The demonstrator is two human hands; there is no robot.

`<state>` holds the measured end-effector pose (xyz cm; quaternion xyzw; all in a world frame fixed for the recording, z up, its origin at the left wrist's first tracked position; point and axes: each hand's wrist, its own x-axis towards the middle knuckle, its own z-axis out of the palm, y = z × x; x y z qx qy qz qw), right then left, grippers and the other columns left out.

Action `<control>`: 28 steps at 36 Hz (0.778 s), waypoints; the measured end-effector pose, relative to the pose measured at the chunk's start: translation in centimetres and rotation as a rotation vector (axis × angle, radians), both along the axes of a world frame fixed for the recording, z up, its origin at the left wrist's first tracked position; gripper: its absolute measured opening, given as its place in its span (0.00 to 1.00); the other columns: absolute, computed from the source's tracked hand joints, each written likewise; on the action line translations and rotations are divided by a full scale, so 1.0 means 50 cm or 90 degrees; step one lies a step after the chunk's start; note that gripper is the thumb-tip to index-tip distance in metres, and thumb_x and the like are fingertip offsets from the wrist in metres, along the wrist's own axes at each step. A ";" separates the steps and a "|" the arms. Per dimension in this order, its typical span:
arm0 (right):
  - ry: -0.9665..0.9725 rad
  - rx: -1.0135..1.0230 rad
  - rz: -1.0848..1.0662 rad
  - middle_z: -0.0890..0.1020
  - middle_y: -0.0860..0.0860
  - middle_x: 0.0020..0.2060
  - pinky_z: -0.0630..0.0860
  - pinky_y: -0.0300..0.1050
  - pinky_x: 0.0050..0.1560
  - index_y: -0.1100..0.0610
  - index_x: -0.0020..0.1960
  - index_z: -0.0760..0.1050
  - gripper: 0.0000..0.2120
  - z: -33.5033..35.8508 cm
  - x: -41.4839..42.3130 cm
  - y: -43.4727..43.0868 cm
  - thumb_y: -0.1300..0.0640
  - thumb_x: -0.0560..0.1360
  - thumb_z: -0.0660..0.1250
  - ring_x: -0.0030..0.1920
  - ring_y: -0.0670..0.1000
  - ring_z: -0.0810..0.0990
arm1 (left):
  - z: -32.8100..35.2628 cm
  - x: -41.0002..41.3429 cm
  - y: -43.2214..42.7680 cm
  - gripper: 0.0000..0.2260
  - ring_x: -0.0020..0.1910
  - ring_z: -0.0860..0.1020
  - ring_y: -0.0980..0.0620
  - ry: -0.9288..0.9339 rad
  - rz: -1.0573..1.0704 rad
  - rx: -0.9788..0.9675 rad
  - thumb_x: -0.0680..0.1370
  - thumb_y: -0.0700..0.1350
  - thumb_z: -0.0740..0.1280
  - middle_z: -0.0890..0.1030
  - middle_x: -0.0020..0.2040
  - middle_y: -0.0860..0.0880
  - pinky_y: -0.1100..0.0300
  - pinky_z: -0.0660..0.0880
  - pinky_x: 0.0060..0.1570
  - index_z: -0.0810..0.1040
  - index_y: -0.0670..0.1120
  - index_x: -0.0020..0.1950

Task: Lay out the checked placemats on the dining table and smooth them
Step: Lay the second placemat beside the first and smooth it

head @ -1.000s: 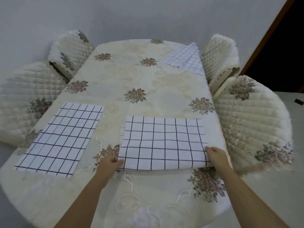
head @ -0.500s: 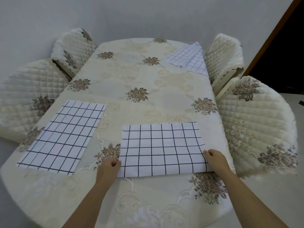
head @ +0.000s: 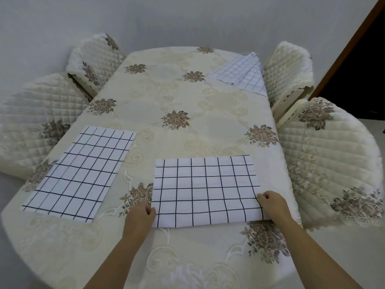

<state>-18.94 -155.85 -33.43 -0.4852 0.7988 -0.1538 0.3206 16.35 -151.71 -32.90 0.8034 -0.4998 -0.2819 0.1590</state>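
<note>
Both hands are working the near placemat (head: 205, 190) low in the middle of the frame, where it is lying flat on the dining table (head: 187, 97) with its white cloth and dark grid squared to the near edge. The left hand (head: 139, 215) is pinching the mat's lower left corner, thumb on top and fingers curled under the edge. The right hand (head: 273, 205) is gripping the lower right corner, fingers closed over the cloth, which is lifting and curling slightly under that grip. Over at the left of the frame a second placemat (head: 81, 174) is lying flat and angled, well apart from both hands. Up in the upper right, a pile of checked cloth (head: 241, 74) is sitting rumpled at the table's far corner, just beside a chair. The table is wearing a cream cloth with brown flower clusters, one of them (head: 176, 119) sitting in the centre. Quilted chair covers (head: 329, 159) are pressing in on the right side, and more chairs (head: 37, 117) are crowding the left.
</note>
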 end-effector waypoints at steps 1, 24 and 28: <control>0.001 -0.001 0.000 0.59 0.50 0.25 0.52 0.46 0.30 0.56 0.29 0.54 0.22 -0.001 0.000 0.000 0.59 0.77 0.60 0.27 0.49 0.58 | -0.001 -0.001 0.000 0.13 0.32 0.68 0.50 -0.002 0.002 -0.001 0.77 0.41 0.63 0.72 0.31 0.48 0.59 0.63 0.31 0.66 0.45 0.33; 0.032 0.003 -0.011 0.60 0.50 0.24 0.52 0.45 0.30 0.56 0.29 0.55 0.22 -0.003 0.004 -0.001 0.56 0.77 0.61 0.27 0.49 0.59 | -0.014 -0.006 -0.004 0.11 0.33 0.69 0.49 -0.069 -0.007 0.002 0.77 0.41 0.61 0.72 0.33 0.47 0.58 0.62 0.32 0.66 0.45 0.35; 0.033 0.004 -0.019 0.60 0.50 0.24 0.52 0.45 0.30 0.56 0.28 0.55 0.22 -0.003 0.006 -0.002 0.56 0.77 0.61 0.27 0.50 0.59 | -0.015 -0.010 -0.005 0.09 0.35 0.71 0.48 -0.104 -0.023 -0.004 0.78 0.42 0.59 0.74 0.36 0.45 0.57 0.64 0.34 0.67 0.43 0.38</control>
